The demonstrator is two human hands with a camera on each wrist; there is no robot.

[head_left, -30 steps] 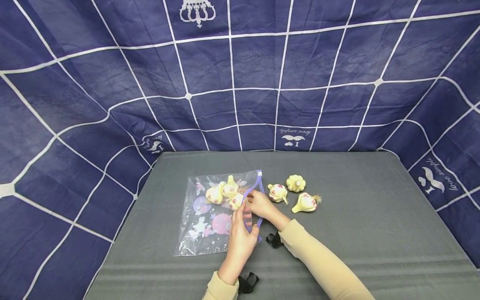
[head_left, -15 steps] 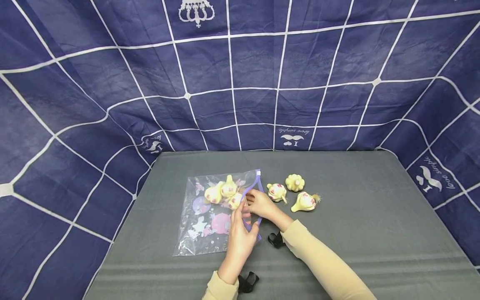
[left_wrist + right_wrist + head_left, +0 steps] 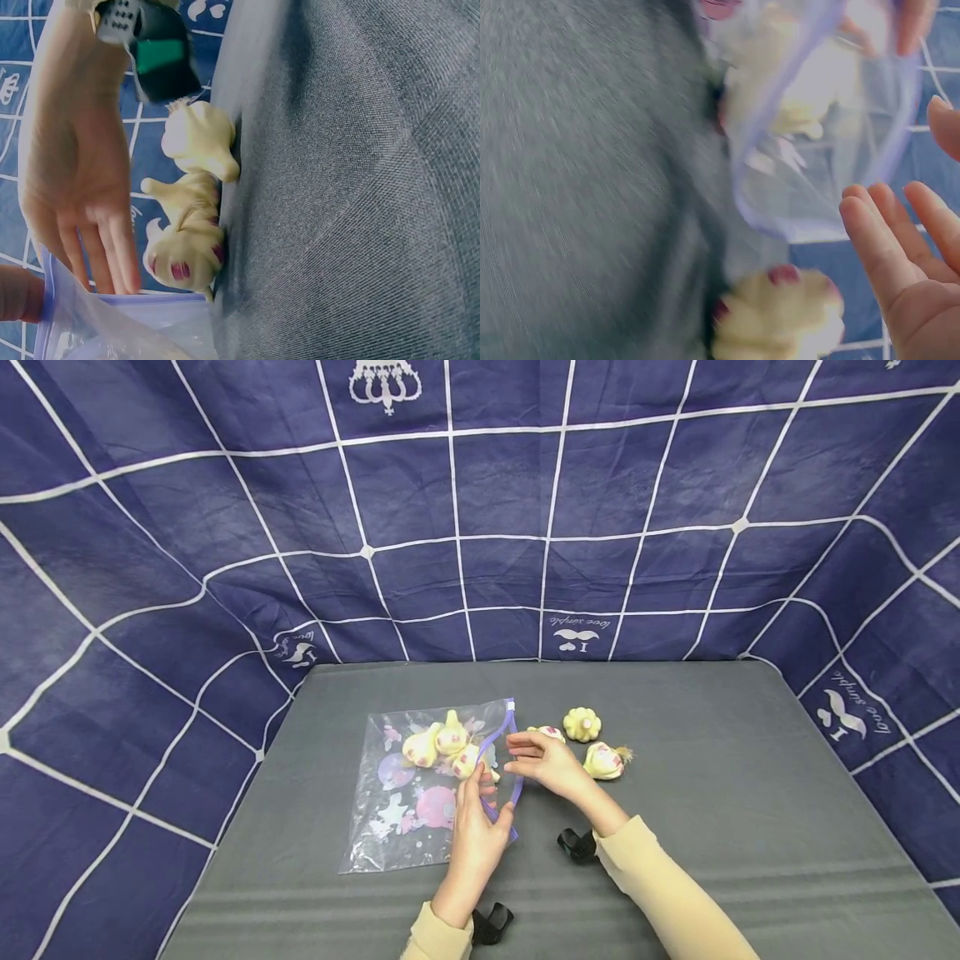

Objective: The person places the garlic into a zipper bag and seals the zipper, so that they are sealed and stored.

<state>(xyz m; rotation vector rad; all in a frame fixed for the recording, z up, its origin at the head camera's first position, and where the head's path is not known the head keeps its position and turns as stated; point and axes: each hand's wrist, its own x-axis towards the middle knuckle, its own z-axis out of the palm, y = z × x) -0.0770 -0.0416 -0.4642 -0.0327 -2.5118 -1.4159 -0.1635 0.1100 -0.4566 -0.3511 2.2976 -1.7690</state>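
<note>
A clear slider zip bag (image 3: 375, 839) with purple edging and printed pictures lies flat, its mouth facing right. Inside are three garlic bulbs, one of them near the mouth (image 3: 465, 762). My left hand (image 3: 478, 839) holds the mouth's edge, keeping it spread. Just right of the mouth is my right hand (image 3: 553, 767), fingers extended, nothing in them; the right wrist view shows its bare palm (image 3: 926, 300). Beside it on the table lie three more bulbs: one partly hidden behind the hand (image 3: 547, 732), a ribbed one (image 3: 582, 724) and one with dry roots (image 3: 603, 762).
A grey cloth covers the table (image 3: 712, 810). Dark blue fabric with white grid lines (image 3: 510, 572) hangs behind and along both sides. Black straps are on both wrists, such as the right strap (image 3: 576, 845).
My right hand has drawn out of the bag's mouth to the right, its fingers now straight. A bulb's stem shows near the mouth. The left hand keeps its place on the bag.
</note>
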